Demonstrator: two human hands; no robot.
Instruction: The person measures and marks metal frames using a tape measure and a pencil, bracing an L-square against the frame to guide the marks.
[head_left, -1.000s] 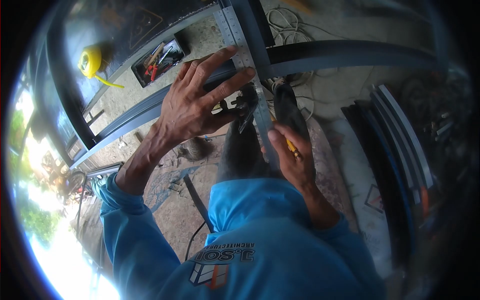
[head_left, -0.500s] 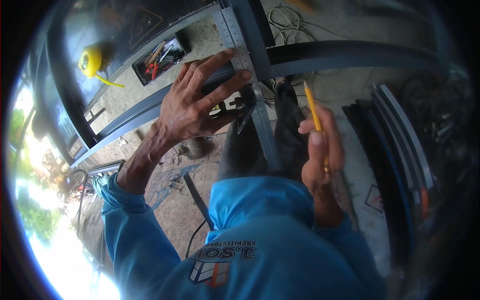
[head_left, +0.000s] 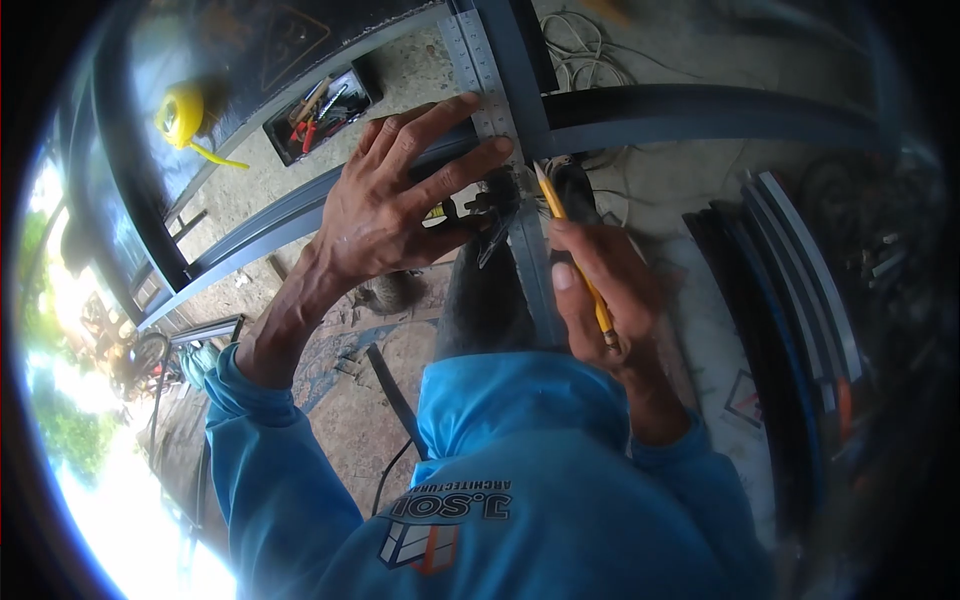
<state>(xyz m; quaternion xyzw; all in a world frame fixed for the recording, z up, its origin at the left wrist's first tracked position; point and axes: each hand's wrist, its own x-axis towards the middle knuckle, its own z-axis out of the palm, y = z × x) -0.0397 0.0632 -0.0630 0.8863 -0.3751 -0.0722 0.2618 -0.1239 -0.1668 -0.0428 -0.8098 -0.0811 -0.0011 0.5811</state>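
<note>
My left hand [head_left: 385, 205] spreads its fingers over the metal blade of a combination square [head_left: 473, 55], thumb down by its head, holding it along a dark grey metal frame [head_left: 620, 128]. In my right hand [head_left: 622, 285] a yellow pencil [head_left: 558, 208] is pinched between thumb and fingers. Its sharpened tip points up and away from me, close to the frame's joint beside the square's blade. My left palm hides part of the frame's left bar.
A yellow tape measure [head_left: 180, 115] lies on a dark glossy panel at upper left. Beyond my left hand, a tool tray [head_left: 318, 115] holds red-handled pliers and other tools. Long dark profiles [head_left: 770, 300] are stacked on the right. Coiled cable [head_left: 580, 50] lies on the floor.
My right hand has moved left, bringing the pencil tip from clear space over to the frame's joint by the square. My left hand stays on the square, shifted slightly right in view.
</note>
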